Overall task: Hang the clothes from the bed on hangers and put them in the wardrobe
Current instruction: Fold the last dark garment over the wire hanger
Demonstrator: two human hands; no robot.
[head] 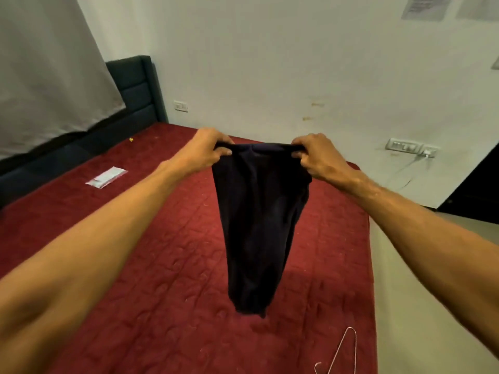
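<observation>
A dark navy garment (pixel 259 228) hangs in the air above the red quilted bed (pixel 140 279), its lower end narrowing to a point just over the quilt. My left hand (pixel 206 151) pinches the left end of its top edge. My right hand (pixel 316 156) pinches the right end, and the edge is stretched level between them. A thin wire hanger (pixel 341 352) lies flat on the bed near its front right corner, below and to the right of the garment.
A small clear plastic packet (pixel 106 177) lies on the bed's left side. A dark padded headboard (pixel 135 85) and a grey curtain (pixel 46 71) stand at the back left. The white wall (pixel 270 63) carries switch plates (pixel 411 148) with a plugged cable. Floor shows right of the bed.
</observation>
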